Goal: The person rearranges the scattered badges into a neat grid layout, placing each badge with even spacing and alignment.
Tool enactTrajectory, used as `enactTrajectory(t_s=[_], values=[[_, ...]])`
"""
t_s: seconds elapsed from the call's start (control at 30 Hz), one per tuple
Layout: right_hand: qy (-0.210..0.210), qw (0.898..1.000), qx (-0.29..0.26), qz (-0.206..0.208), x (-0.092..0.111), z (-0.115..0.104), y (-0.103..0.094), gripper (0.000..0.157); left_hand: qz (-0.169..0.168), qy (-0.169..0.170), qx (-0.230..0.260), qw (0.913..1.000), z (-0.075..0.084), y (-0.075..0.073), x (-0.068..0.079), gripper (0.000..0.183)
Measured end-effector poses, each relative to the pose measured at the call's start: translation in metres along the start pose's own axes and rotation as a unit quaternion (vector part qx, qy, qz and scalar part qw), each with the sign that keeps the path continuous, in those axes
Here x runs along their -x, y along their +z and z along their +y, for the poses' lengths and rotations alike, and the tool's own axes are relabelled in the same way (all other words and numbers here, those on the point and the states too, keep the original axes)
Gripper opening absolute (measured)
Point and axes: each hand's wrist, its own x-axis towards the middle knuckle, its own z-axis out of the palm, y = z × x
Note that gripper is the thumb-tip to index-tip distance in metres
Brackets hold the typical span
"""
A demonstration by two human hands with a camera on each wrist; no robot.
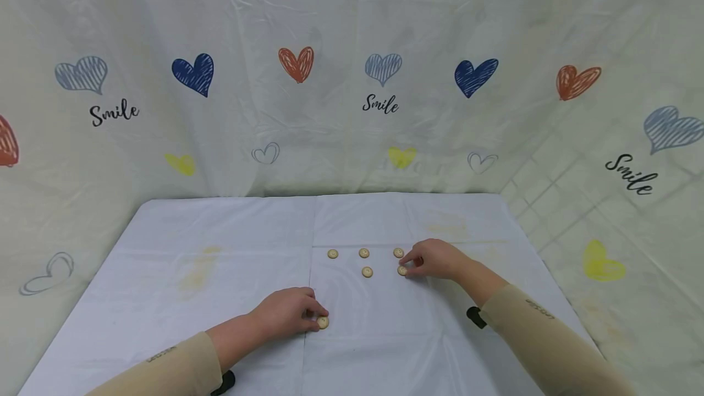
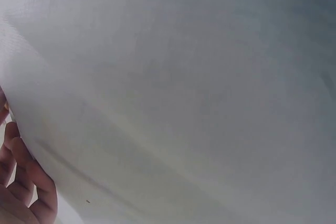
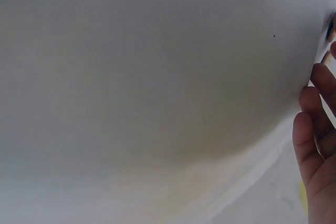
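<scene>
Near the front of the table my left hand [image 1: 290, 313] pinches a round tan wooden button [image 1: 323, 322] between thumb and fingertips. Farther back and to the right, the right hand [image 1: 437, 259] has thumb and fingers on another such button [image 1: 403, 271] at the cloth. One more button [image 1: 398, 252] lies just behind it, close to the index fingertip. In the left wrist view, curled fingers of the left hand [image 2: 29, 179] show at the lower left. Fingers of the right hand [image 3: 317, 129] appear at the right edge of its own wrist view; the button there is hidden.
Left of the right hand lie a front button [image 1: 367, 272] and two back ones, the middle button [image 1: 364, 253] and the leftmost button [image 1: 332, 254]. A creased white cloth [image 1: 231, 231] covers the table. Behind hangs a curtain [image 1: 330, 5] printed with hearts.
</scene>
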Motion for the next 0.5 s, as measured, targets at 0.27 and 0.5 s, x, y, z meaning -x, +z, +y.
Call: enactTrajectory(t_s=[0.27, 0.5], values=[[0.01, 1.0, 0.005, -0.004, -0.0029, 0.0008, 0.0031, 0.022, 0.003, 0.009, -0.007, 0.9999, -0.0018, 0.0012, -0.0015, 0.025], [0.016, 1.0, 0.002, -0.007, -0.004, -0.0009, 0.0029, 0.022, 0.005, 0.018, -0.003, 0.9998, -0.005, 0.0004, -0.0025, 0.022]])
